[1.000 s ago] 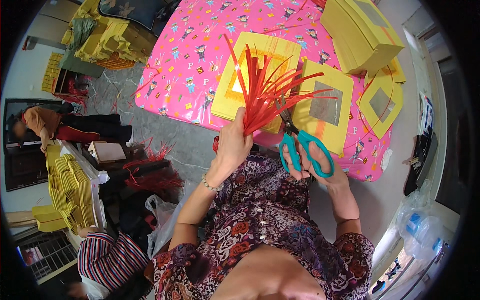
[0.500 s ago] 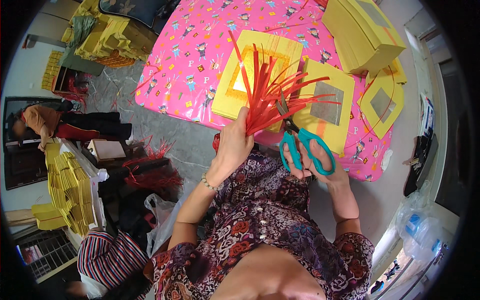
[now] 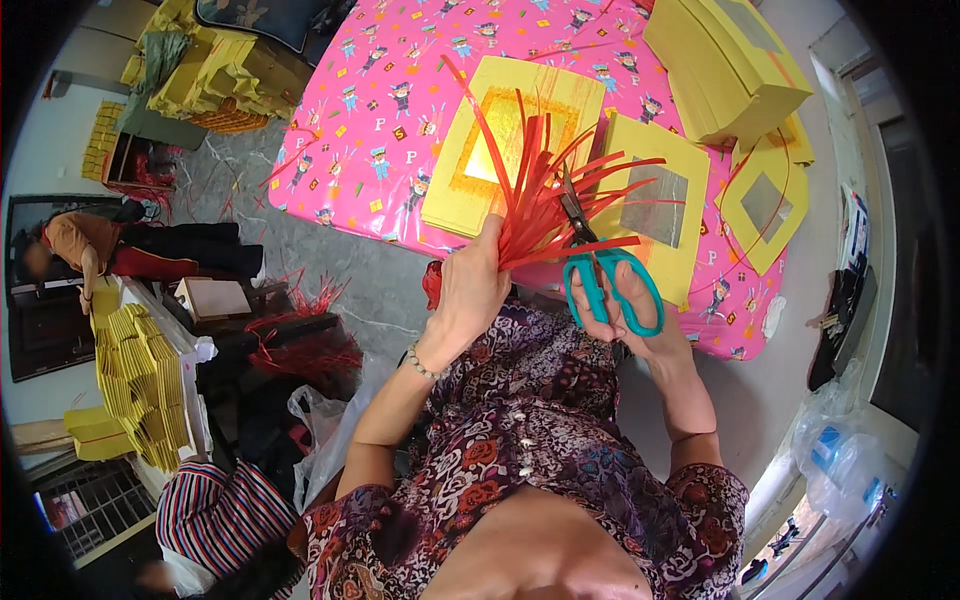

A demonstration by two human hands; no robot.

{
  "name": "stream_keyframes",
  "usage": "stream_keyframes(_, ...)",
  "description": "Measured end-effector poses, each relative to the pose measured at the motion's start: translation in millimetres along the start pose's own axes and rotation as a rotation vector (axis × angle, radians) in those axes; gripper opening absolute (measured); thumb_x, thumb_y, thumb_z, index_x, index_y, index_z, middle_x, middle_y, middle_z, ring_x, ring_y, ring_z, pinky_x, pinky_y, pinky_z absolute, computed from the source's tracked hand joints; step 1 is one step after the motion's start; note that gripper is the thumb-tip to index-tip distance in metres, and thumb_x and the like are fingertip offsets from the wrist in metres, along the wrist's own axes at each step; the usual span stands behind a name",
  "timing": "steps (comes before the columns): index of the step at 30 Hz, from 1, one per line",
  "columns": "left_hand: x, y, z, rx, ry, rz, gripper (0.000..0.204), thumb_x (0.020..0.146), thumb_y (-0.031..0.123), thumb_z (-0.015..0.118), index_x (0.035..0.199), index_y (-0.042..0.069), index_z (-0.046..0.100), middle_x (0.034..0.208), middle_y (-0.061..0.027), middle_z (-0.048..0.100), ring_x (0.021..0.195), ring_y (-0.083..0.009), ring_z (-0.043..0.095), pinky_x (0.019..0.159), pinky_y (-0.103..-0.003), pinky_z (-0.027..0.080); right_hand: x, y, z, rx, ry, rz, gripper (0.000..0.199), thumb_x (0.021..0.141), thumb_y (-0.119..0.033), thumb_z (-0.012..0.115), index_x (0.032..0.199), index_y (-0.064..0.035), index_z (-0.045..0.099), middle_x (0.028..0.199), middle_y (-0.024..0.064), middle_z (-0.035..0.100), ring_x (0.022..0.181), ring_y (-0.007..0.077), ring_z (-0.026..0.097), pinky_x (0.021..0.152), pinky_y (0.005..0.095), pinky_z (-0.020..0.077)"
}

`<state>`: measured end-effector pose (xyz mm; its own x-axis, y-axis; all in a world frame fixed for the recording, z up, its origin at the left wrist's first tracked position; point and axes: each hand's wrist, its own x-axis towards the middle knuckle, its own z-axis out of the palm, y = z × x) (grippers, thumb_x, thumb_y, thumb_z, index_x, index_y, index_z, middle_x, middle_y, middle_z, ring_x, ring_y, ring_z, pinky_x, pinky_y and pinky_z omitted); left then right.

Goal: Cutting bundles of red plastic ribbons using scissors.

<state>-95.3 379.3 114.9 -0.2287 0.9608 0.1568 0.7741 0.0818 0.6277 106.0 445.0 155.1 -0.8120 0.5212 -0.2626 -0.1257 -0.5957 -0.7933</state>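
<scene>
A bundle of red plastic strips [image 3: 535, 205] fans out from the fist of my left hand [image 3: 470, 280], which grips it at the base. My right hand [image 3: 632, 310] has its fingers through the teal handles of a pair of scissors [image 3: 612, 283]. Their dark blades point up and sit among the strips on the bundle's right side; the blades look nearly closed. Beyond the bundle lies a stack of yellow paper sheets [image 3: 455, 205] with a gold square. A second yellow stack [image 3: 690, 160] with a silver square lies to its right, partly behind the strips.
The table has a pink patterned cover [image 3: 345, 190]. A tall yellow paper stack [image 3: 715, 90] stands at its far right, beside a yellow sheet with a silver diamond [image 3: 765, 220]. At left, a person [image 3: 90, 245] stands by yellow bundles [image 3: 140, 385]; another wears a striped top [image 3: 225, 515].
The scissors have turned a little more upright and risen slightly among the strips. Some strips have shifted, with one now lying across the blades toward the right.
</scene>
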Motion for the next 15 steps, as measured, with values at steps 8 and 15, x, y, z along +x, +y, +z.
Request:
stream_keyframes(8,-1.1,-2.4,-0.4,-0.017,-0.034,-0.040,0.039,0.068,-0.006,0.056,0.103,0.001,0.040,0.071,-0.0244,0.056,0.073,-0.0446,0.056,0.058,-0.050,0.043,-1.2,-2.7,1.8,-0.040,0.048,-0.026,0.056,0.089,-0.055,0.046,0.101,-0.0001,0.049,0.070,0.0028,0.047,0.043,0.0052,0.036,0.040,0.0192,0.0267)
stream_keyframes(15,-1.0,-8.7,2.2,-0.114,-0.068,-0.013,0.045,0.069,-0.006,0.056,0.112,-0.001,0.040,0.071,-0.0256,0.056,0.075,-0.0447,0.056,0.061,-0.050,0.043,-5.3,-3.2,-2.0,0.016,0.058,-0.005,0.062,0.084,-0.059,0.052,0.100,0.0006,0.048,0.070,0.0027,0.046,0.042,0.0053,0.034,0.039,0.0190,0.0254)
